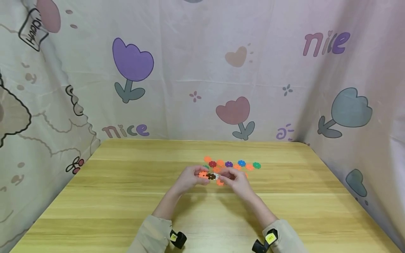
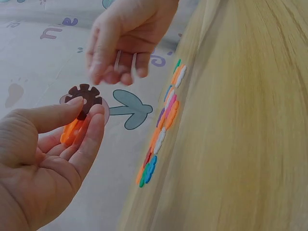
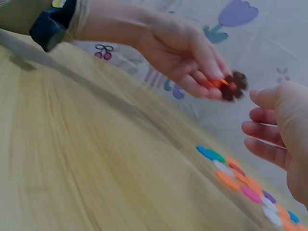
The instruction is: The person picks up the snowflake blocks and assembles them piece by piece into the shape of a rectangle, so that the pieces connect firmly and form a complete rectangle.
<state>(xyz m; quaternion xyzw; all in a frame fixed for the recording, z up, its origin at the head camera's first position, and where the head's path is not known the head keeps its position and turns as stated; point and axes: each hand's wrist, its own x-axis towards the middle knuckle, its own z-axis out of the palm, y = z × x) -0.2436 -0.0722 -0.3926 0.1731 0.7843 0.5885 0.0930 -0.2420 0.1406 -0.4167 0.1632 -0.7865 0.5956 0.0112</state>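
My left hand pinches two joined notched plastic discs between thumb and fingers. One is an orange disc, mostly covered by the fingers; the other is a brown disc that sticks out past the fingertips. Close to the brown disc, my right hand hovers with its fingers loosely bent and nothing seen in them. A small gap parts its thumb tip from the disc in the right wrist view. In the head view, a white disc shows between the brown disc and the right fingertips.
Several flat notched discs lie in a cluster on the wooden table beyond the hands, among them a red disc, a purple disc, a blue disc and a green disc. A printed curtain hangs behind the table.
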